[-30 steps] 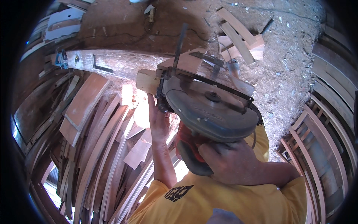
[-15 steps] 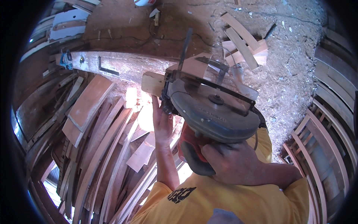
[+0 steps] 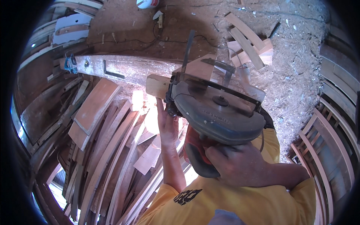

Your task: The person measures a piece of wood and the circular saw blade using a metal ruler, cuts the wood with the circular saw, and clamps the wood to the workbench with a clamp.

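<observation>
A circular saw (image 3: 215,112) with a dark rounded guard and a red-and-black body lies across the middle of the view. My right hand (image 3: 242,163) is closed round its rear handle. From the saw's front a thin metal guide bar (image 3: 188,50) sticks out. A pale wooden piece (image 3: 157,86) with a rounded end juts out to the left from under the saw. My left hand (image 3: 168,129) is at the saw's front, fingers reaching up to the wood's near edge and gripping it; part of its grip is hidden. The saw blade is not visible.
A long plank (image 3: 138,71) bears a blue tool (image 3: 70,64) and a black square (image 3: 111,71). Stacked boards (image 3: 105,150) fill the lower left. Curved wooden frames (image 3: 324,150) stand at right. Offcuts (image 3: 247,43) lie on the shavings-covered floor (image 3: 296,90). A cord (image 3: 131,40) crosses behind.
The view has shifted a little, so everything sits slightly farther right and lower. Both hands, the saw and the wooden piece keep much the same places relative to each other.
</observation>
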Demonstrator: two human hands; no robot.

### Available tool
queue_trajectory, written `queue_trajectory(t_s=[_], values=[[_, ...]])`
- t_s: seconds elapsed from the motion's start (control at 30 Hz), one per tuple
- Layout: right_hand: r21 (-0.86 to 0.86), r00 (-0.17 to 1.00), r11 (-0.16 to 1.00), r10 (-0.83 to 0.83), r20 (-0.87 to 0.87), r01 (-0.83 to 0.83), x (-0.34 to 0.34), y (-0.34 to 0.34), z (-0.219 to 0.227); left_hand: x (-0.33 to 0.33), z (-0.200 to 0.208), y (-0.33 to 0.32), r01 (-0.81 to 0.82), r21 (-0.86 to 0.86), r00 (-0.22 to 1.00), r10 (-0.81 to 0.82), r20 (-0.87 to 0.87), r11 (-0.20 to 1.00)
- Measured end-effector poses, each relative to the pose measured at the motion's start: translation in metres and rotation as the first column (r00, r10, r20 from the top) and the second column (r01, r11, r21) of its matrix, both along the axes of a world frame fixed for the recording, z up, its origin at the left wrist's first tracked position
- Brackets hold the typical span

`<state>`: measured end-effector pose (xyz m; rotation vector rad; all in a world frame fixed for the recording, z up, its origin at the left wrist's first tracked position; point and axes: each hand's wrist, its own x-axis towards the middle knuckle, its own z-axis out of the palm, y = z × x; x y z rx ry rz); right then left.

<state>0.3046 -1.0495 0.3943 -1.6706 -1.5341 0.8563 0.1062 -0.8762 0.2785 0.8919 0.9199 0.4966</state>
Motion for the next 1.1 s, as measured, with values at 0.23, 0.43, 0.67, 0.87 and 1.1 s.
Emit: queue_trajectory(t_s=[0.23, 0.43, 0.67, 0.87, 1.1], values=[[-0.008, 1.0, 1.0, 0.022, 0.017, -0.022, -0.002, 0.002, -0.001, -0.008, -0.007, 0.003, 0.006, 0.029, 0.999, -0.007, 0.038, 1.0], [0.03, 1.0, 1.0, -0.002, 0.005, 0.002, -0.004, 0.004, -0.003, -0.002, -0.001, 0.004, -0.008, 0.072, 1.0, 0.008, 0.005, 0.997], [0.051, 1.0, 0.999, 0.009, 0.02, -0.01, -0.004, 0.01, -0.005, -0.011, -0.003, 0.008, 0.177, 0.301, 0.975, -0.126, -0.181, 0.937], [-0.011, 1.0, 1.0, 0.026, -0.011, -0.026, -0.007, 0.011, -0.001, -0.014, -0.005, 0.009, -0.024, 0.076, 1.0, 0.024, -0.009, 0.997], [-0.079, 0.995, 0.996, 0.044, -0.093, -0.052, -0.008, 0.015, 0.001, -0.018, -0.009, 0.016, 0.018, 0.107, 1.0, -0.017, -0.009, 0.994]])
